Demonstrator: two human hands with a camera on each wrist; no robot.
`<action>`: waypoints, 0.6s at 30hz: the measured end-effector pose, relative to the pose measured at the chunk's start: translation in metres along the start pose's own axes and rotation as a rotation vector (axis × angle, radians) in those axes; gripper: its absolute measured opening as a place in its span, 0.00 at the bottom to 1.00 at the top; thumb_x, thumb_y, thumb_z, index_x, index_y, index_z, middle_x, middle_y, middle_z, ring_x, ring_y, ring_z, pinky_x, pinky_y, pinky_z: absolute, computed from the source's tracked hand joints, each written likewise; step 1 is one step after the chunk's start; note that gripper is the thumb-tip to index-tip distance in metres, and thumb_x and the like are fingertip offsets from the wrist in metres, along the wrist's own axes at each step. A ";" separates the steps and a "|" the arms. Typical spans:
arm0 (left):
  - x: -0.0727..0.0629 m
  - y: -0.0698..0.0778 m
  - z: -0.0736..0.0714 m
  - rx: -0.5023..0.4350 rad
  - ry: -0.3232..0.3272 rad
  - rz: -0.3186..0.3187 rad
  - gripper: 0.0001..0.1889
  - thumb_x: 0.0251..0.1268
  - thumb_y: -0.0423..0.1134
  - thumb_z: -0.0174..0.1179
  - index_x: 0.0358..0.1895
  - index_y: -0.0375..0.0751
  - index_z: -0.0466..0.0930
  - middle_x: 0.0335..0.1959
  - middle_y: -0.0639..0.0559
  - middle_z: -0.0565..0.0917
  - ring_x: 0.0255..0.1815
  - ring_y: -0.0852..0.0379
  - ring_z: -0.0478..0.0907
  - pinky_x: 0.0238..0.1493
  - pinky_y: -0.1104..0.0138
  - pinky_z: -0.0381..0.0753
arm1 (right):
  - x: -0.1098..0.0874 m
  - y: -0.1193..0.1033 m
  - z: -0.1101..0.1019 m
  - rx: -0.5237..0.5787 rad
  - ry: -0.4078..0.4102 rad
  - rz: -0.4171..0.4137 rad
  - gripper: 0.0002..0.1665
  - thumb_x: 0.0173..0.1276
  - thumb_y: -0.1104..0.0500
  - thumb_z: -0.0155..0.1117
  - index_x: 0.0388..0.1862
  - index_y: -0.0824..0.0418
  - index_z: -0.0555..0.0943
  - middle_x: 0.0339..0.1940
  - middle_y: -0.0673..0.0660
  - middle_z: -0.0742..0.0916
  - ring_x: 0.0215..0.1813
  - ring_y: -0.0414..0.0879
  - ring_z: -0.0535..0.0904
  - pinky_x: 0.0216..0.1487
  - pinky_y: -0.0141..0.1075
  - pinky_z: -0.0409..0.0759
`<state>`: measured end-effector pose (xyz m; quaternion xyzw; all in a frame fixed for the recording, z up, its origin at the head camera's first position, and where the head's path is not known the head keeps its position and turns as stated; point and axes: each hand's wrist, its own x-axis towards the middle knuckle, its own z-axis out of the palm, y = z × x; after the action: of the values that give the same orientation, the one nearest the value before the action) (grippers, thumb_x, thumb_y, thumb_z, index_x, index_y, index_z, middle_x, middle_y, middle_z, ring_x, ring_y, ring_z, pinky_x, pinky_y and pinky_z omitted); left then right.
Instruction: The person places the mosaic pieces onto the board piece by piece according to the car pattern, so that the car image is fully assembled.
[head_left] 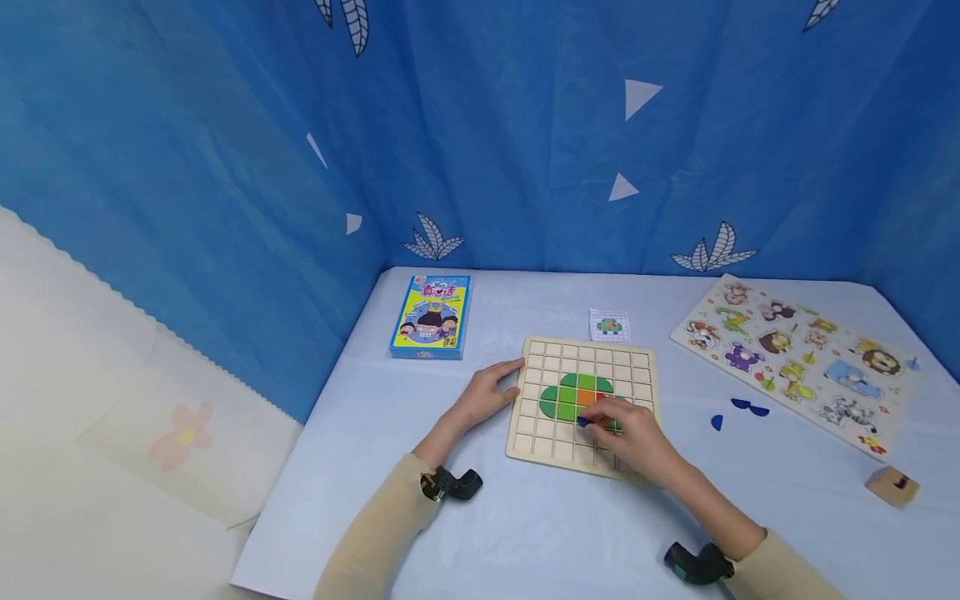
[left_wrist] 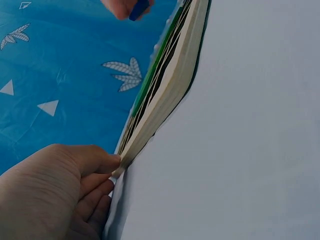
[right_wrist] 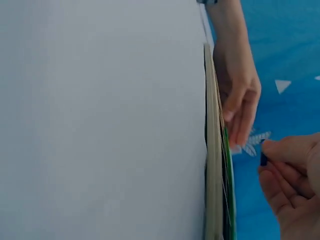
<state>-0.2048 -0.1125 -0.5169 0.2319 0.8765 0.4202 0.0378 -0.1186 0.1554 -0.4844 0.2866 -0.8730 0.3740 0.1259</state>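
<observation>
A square wooden grid board (head_left: 536, 435) lies on the table, with green pieces (head_left: 567, 411), orange ones (head_left: 587, 397) and a red one near its middle. My left hand (head_left: 483, 396) rests against the board's left edge, thumb and fingers touching it without wrapping round it. Over the board, my right hand (head_left: 632, 437) pinches a small blue piece (right_wrist: 263, 159) between thumb and fingertips. The piece is held just above the grid, below the green shape. Its full outline is hidden by the fingers. Several blue half-round pieces (head_left: 760, 412) lie right of the board.
A small pattern card (head_left: 609, 326) lies behind the board. At the back left is a blue and yellow box (head_left: 429, 317). An animal puzzle board (head_left: 798, 358) lies at the right, with a wooden block (head_left: 892, 486) in front of it. A blue curtain (head_left: 510, 150) hangs behind the table.
</observation>
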 end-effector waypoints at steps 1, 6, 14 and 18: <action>0.000 0.000 0.000 0.002 0.001 0.001 0.28 0.65 0.34 0.58 0.68 0.40 0.65 0.67 0.46 0.69 0.68 0.51 0.62 0.68 0.62 0.62 | 0.001 -0.001 0.005 0.010 -0.022 -0.008 0.14 0.54 0.70 0.72 0.40 0.60 0.85 0.37 0.49 0.85 0.36 0.38 0.81 0.34 0.32 0.83; -0.001 0.000 0.000 0.004 0.006 0.006 0.28 0.65 0.34 0.58 0.68 0.40 0.66 0.66 0.46 0.69 0.68 0.51 0.62 0.68 0.62 0.62 | 0.004 -0.002 0.023 0.020 -0.092 -0.077 0.13 0.55 0.70 0.70 0.40 0.61 0.85 0.36 0.50 0.85 0.35 0.37 0.79 0.33 0.30 0.81; -0.001 0.000 0.001 0.013 0.013 0.004 0.27 0.65 0.35 0.58 0.68 0.40 0.66 0.66 0.46 0.69 0.68 0.51 0.62 0.68 0.62 0.62 | 0.007 -0.004 0.033 -0.072 -0.122 -0.092 0.13 0.55 0.69 0.70 0.39 0.60 0.85 0.37 0.50 0.86 0.42 0.44 0.81 0.40 0.35 0.82; -0.001 0.001 0.002 0.009 0.016 0.000 0.27 0.65 0.35 0.58 0.68 0.40 0.66 0.66 0.46 0.69 0.68 0.51 0.62 0.68 0.62 0.62 | 0.008 -0.004 0.033 -0.109 -0.121 -0.128 0.13 0.53 0.70 0.71 0.39 0.60 0.85 0.37 0.51 0.86 0.43 0.46 0.81 0.41 0.38 0.83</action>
<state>-0.2030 -0.1115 -0.5177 0.2288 0.8787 0.4179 0.0295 -0.1229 0.1256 -0.5011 0.3564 -0.8781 0.2991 0.1118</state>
